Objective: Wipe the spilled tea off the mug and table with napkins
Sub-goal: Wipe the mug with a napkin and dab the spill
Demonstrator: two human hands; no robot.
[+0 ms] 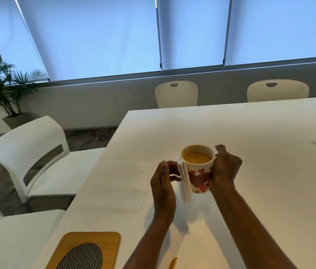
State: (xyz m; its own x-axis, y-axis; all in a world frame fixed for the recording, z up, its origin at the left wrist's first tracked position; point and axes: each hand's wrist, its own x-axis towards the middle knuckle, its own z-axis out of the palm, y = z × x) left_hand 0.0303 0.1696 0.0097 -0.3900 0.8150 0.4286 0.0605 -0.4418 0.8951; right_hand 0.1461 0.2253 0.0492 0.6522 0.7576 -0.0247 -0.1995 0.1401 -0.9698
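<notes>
Two bare hands on a white table [250, 133], right hand [224, 169] curled round the heart-patterned mug [199, 177] of tea, left hand [163, 183] pinching a folded napkin [184, 181] against its left side, flat napkin [120, 187] lying just left, wooden board [75, 247] at the near edge.

Your mug [199, 178] looks like glazed ceramic, smooth with a slight gloss. The napkin [185, 184] against it is matt white paper. The bench [250, 133] is smooth and matt. The wooden board [69, 243] near you has a satin finish and a woven metal mesh inset [81, 257].
</notes>
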